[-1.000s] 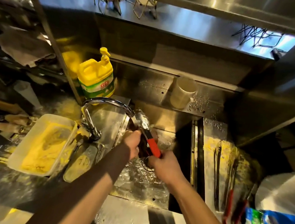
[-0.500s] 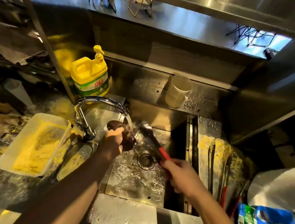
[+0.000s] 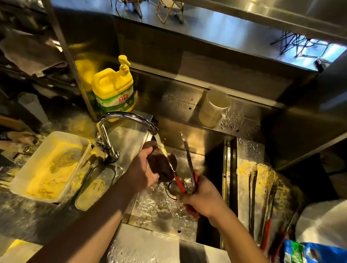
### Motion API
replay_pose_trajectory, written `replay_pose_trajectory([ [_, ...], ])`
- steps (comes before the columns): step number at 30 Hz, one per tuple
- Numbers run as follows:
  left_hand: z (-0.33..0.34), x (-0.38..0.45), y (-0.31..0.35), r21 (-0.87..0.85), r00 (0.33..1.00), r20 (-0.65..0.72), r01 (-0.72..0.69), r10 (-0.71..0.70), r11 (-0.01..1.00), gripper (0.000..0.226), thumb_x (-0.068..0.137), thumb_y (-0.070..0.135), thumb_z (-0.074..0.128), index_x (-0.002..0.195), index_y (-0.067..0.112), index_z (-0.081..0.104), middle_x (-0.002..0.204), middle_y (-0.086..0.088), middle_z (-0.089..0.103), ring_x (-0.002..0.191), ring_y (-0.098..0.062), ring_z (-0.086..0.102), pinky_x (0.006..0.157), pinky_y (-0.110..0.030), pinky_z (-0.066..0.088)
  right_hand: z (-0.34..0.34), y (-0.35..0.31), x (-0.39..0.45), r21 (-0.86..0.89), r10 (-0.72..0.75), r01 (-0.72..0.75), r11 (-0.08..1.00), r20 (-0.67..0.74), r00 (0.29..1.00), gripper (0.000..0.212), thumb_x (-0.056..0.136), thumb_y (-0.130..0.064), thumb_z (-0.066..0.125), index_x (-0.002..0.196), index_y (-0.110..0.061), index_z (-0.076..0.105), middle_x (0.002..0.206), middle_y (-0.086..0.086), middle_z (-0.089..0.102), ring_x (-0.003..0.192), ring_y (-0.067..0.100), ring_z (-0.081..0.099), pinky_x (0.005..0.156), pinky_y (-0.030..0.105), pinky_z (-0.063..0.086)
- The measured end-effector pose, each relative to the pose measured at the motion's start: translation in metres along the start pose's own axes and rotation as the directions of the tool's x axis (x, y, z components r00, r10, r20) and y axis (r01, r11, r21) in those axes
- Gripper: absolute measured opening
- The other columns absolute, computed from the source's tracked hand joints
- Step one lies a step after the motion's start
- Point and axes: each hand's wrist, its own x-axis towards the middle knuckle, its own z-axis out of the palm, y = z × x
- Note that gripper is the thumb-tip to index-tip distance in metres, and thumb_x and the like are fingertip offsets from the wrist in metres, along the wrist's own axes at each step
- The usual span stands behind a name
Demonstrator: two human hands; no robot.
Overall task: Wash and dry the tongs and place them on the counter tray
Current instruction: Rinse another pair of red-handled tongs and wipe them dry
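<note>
My left hand gripping a dark scouring pad under the running faucet; my right hand clasping spread red-handled tongs over the sink

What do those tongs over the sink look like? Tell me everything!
The tongs are shiny metal with red grips near the handle end. Their two arms are spread apart and point away from the person, above the sink. The right hand grips the handle end. The left hand holds a dark scrubbing pad against one arm, beneath the running faucet.
</note>
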Motion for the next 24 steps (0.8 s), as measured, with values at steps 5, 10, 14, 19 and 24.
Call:
replay_pose_trajectory([
  [5,0.007,-0.002,-0.006,0.001,0.999,0.026,-0.02,0.02,1.0,0.028,0.097,0.032,0.045,0.105,0.011,0.061,0.099,-0.015,0.065,0.095,-0.03,0.063,0.089,-0.042,0.049,0.006,-0.007,0.006,-0.053,-0.049,0.043,0.998,-0.12,0.992,0.04,0.079,-0.013,0.077,0.108,-0.034,0.059,0.087,-0.002,0.071,0.07,0.01,0.067,0.061,0.027,0.053],
  [10,0.016,0.003,-0.007,0.101,0.994,-0.09,-0.05,0.059,0.994,0.01,0.097,0.015,0.053,0.103,0.01,0.06,0.094,-0.014,0.066,0.083,-0.026,0.064,0.074,-0.04,0.055,0.009,-0.014,0.0,-0.087,-0.061,0.056,0.995,-0.048,0.997,0.024,0.084,-0.007,0.067,0.098,-0.026,0.064,0.079,0.005,0.067,0.064,0.014,0.06,0.059,0.03,0.049],
  [14,0.019,0.01,0.004,0.194,0.976,-0.213,-0.012,0.054,0.981,0.008,0.096,0.011,0.056,0.094,0.007,0.062,0.086,-0.014,0.07,0.073,-0.025,0.067,0.051,-0.034,0.053,0.015,-0.005,-0.014,-0.033,-0.048,0.049,0.998,0.02,0.999,0.027,0.082,-0.006,0.063,0.1,-0.026,0.067,0.069,-0.001,0.058,0.049,0.007,0.053,0.048,0.024,0.043],
  [19,0.033,0.004,-0.013,0.24,0.993,-0.114,0.047,-0.02,0.97,0.014,0.097,0.009,0.054,0.1,0.003,0.067,0.088,-0.017,0.075,0.082,-0.028,0.071,0.068,-0.041,0.061,0.022,-0.016,0.005,-0.056,-0.029,0.022,0.998,-0.129,0.991,0.013,0.083,-0.008,0.064,0.088,-0.018,0.071,0.065,0.002,0.06,0.054,0.015,0.053,0.055,0.03,0.042],
  [24,0.03,0.01,0.001,0.231,0.979,-0.187,-0.031,0.075,0.972,0.016,0.099,0.008,0.05,0.108,0.001,0.062,0.087,-0.017,0.069,0.07,-0.028,0.069,0.048,-0.037,0.058,0.015,-0.01,0.004,-0.009,0.014,-0.014,1.0,-0.094,0.995,0.015,0.081,-0.005,0.063,0.093,-0.011,0.07,0.067,0.005,0.054,0.052,0.015,0.049,0.052,0.033,0.039],
])
